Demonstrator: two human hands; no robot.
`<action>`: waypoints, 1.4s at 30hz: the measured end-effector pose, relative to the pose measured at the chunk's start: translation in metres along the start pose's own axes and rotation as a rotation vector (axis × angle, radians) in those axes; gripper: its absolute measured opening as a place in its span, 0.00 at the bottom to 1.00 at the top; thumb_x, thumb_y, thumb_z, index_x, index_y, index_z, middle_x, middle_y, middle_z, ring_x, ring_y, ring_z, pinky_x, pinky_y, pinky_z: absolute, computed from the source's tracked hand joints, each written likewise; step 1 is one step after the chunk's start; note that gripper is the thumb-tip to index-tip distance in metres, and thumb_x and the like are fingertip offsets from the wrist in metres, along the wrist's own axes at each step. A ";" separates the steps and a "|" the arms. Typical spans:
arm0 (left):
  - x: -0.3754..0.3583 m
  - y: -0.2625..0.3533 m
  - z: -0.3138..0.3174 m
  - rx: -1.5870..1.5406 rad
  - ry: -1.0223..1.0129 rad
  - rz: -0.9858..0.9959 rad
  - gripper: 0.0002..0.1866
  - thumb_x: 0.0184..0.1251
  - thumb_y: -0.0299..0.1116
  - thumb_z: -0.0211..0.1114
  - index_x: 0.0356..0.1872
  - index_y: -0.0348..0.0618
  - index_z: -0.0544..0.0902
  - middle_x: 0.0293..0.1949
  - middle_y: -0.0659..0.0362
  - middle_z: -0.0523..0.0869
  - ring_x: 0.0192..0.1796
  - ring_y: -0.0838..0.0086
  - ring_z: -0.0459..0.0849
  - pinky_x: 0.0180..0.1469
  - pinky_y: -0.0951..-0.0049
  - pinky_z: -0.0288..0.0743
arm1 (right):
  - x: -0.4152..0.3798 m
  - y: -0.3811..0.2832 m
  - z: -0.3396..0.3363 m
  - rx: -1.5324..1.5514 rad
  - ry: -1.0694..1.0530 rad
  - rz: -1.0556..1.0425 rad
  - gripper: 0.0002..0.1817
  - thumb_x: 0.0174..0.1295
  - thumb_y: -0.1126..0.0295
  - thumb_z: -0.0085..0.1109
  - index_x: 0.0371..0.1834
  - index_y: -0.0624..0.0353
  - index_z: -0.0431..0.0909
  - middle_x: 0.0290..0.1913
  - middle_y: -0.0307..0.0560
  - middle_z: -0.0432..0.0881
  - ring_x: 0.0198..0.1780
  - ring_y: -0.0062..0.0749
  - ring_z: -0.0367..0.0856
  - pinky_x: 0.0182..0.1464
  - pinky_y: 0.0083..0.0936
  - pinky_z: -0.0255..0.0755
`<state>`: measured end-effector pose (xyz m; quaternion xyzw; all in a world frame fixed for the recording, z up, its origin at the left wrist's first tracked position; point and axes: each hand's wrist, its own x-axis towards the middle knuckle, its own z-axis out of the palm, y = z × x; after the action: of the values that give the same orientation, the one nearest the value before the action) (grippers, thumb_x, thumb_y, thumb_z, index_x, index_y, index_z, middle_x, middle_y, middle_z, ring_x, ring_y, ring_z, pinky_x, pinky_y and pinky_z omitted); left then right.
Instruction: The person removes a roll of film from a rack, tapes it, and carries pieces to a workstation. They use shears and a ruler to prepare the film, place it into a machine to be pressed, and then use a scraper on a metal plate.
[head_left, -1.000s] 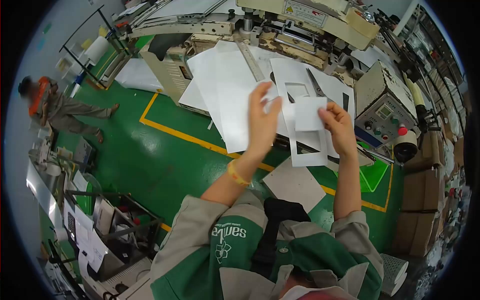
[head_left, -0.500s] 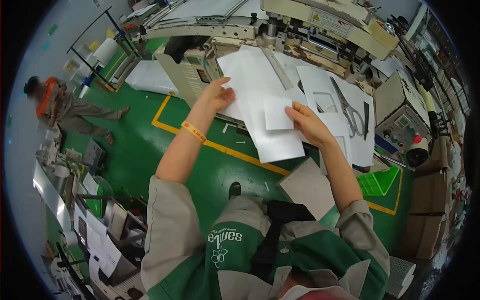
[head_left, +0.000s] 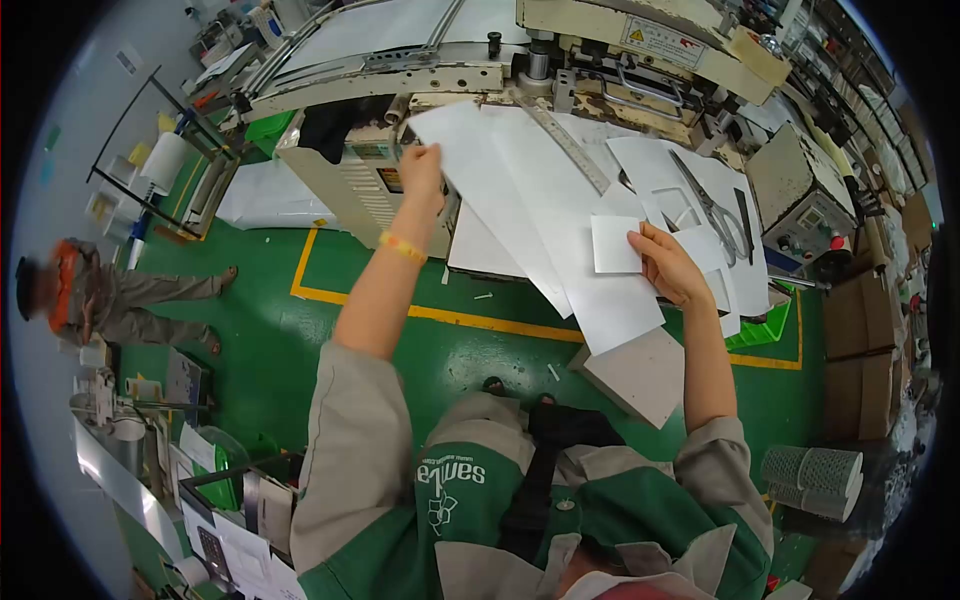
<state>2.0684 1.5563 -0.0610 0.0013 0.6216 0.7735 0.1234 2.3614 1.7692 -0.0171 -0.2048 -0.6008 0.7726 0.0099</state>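
Observation:
My right hand (head_left: 672, 265) pinches a small white square card (head_left: 614, 245) by its right edge, above a long white sheet (head_left: 615, 315). Farther left, my left hand (head_left: 422, 175) is closed at the edge of another white sheet (head_left: 475, 165), which fans out to the left; its fingertips are partly hidden. A metal ruler (head_left: 568, 150) lies across the sheets. Right of it, large scissors (head_left: 715, 210) rest on white sheets with square cut-outs, beside a thin black strip (head_left: 743, 225).
A worn cream machine (head_left: 640, 45) stands behind the sheets, with a control box (head_left: 800, 200) bearing a red button at right. Below the sheets is a pale block (head_left: 640, 375); a green crate (head_left: 765, 325) sits nearby. Another person (head_left: 110, 295) stands at far left.
My left hand has closed and moved left, and the white sheets have spread further apart. The view has shifted; my right hand still holds the square card.

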 end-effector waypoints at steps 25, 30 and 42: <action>-0.153 0.022 -0.085 -0.635 -0.120 0.137 0.16 0.67 0.25 0.49 0.56 0.38 0.66 0.53 0.52 0.74 0.53 0.65 0.77 0.54 0.61 0.76 | 0.023 -0.005 0.011 0.070 -0.088 -0.066 0.13 0.65 0.67 0.46 0.48 0.64 0.69 0.45 0.41 0.76 0.47 0.21 0.74 0.54 0.19 0.67; -0.165 0.032 -0.082 -0.648 -0.115 0.174 0.16 0.67 0.25 0.50 0.55 0.35 0.67 0.52 0.52 0.75 0.52 0.66 0.77 0.55 0.64 0.75 | 0.025 -0.003 0.007 0.102 -0.113 -0.053 0.12 0.65 0.68 0.46 0.47 0.64 0.69 0.45 0.42 0.76 0.47 0.21 0.74 0.53 0.18 0.68; -0.185 0.043 -0.067 -0.812 -0.236 0.079 0.17 0.68 0.26 0.49 0.56 0.34 0.65 0.53 0.53 0.75 0.54 0.68 0.76 0.54 0.67 0.76 | 0.011 -0.013 0.009 0.006 -0.225 -0.174 0.16 0.63 0.66 0.51 0.51 0.60 0.70 0.45 0.37 0.77 0.46 0.17 0.73 0.51 0.17 0.65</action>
<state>2.2289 1.4474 -0.0070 0.0648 0.2477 0.9542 0.1545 2.3450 1.7675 -0.0065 -0.0642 -0.6112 0.7888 0.0100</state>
